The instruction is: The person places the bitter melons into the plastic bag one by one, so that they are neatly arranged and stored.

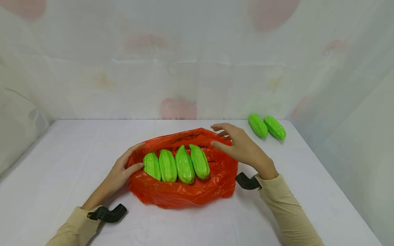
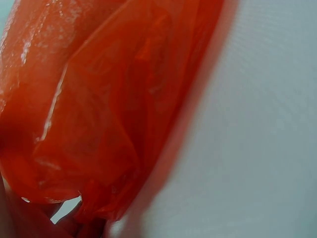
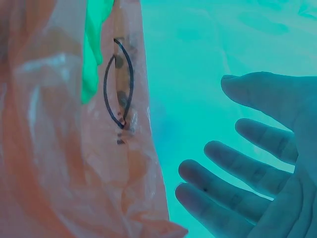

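A red plastic bag (image 1: 212, 184) with black print lies on the white table, its mouth spread wide. Several green, ridged, star-fruit-like fruits (image 1: 184, 165) lie side by side in the mouth. At the bag's left edge, my left hand (image 1: 124, 167) holds the plastic between thumb and fingers, the thumb beside the leftmost fruit. In the left wrist view, red plastic (image 2: 99, 109) covers much of the scene and the fingers barely show. My right hand (image 1: 238, 143) hovers at the bag's right side, fingers spread and holding nothing; its fingers (image 3: 233, 163) show apart from the bag in the right wrist view.
Two more green ridged fruits (image 1: 258, 125) lie together at the table's back right corner. A pale patterned curtain (image 1: 197, 78) hangs behind the table and along the sides. Black wrist mounts (image 1: 109, 214) stick out from both sleeves.
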Motion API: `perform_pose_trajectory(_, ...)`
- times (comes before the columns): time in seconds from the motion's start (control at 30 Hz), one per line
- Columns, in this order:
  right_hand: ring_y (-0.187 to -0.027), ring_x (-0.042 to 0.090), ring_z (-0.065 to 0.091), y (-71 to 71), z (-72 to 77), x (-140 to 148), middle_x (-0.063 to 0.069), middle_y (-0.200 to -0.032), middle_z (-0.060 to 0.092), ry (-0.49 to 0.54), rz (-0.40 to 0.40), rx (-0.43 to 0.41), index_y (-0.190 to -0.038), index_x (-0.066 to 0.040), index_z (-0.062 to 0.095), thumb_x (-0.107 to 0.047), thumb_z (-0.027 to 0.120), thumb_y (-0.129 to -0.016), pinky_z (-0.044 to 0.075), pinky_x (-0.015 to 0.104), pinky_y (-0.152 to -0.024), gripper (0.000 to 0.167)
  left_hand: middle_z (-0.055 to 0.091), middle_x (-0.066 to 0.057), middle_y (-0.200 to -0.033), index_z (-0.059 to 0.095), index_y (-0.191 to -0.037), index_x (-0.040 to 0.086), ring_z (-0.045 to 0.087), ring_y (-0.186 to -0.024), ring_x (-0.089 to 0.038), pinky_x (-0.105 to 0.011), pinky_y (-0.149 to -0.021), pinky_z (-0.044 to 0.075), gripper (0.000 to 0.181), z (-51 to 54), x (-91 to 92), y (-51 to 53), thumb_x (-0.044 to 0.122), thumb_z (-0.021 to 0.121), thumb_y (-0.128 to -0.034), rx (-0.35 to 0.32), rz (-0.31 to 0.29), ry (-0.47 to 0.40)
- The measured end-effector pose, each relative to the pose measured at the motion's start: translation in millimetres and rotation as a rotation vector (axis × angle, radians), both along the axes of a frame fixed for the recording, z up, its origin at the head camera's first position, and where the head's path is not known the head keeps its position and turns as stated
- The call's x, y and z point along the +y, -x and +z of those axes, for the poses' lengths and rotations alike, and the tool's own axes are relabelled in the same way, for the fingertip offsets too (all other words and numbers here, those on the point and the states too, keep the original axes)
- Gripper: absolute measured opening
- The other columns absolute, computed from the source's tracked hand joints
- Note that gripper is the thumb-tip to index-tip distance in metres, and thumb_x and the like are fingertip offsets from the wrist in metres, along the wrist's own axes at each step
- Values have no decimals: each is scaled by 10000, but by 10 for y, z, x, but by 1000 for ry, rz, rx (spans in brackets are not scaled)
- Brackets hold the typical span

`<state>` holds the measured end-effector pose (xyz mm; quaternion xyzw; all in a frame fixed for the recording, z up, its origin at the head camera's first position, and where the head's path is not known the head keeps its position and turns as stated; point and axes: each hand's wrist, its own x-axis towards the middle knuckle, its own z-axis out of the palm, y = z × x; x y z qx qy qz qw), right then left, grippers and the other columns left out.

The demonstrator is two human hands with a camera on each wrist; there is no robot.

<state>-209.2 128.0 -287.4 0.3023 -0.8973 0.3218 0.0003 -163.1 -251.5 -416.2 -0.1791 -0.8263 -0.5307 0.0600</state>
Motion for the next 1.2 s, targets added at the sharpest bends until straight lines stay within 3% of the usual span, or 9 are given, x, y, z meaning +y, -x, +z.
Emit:
perform_pose_trajectory(0.23, -1150, 291, 655, 50, 6, 87, 90, -1330, 614, 31, -12, 36, -1363, -78, 537, -199, 712, -918, 533, 440, -972, 492, 437, -176, -1493, 375, -1523, 143, 437, -1259, 67, -51, -991, 354, 586, -2, 1, 5, 34, 547, -974, -2, -4, -7)
perform_pose_trajectory(0.57, -1204, 310, 609, 146, 5, 230, 89, -1357, 586, 52, -105, -6, -1387, -107, 519, -240, 690, -936, 507, 470, -1001, 500, 439, -173, -1492, 375, -1522, 149, 437, -1255, 67, -48, -989, 349, 582, 5, -1, 6, 44, 547, -976, -10, -2, -2)
perform_pose_trajectory(1.2, -1192, 371, 604, 300, -110, 396, 181, -1340, 595, 64, -181, 56, -1355, -16, 540, -156, 684, -932, 518, 498, -972, 468, 441, -188, -1486, 385, -1517, 129, 434, -1266, 73, -44, -1005, 332, 586, 0, -1, 8, 25, 554, -965, 2, -8, -15)
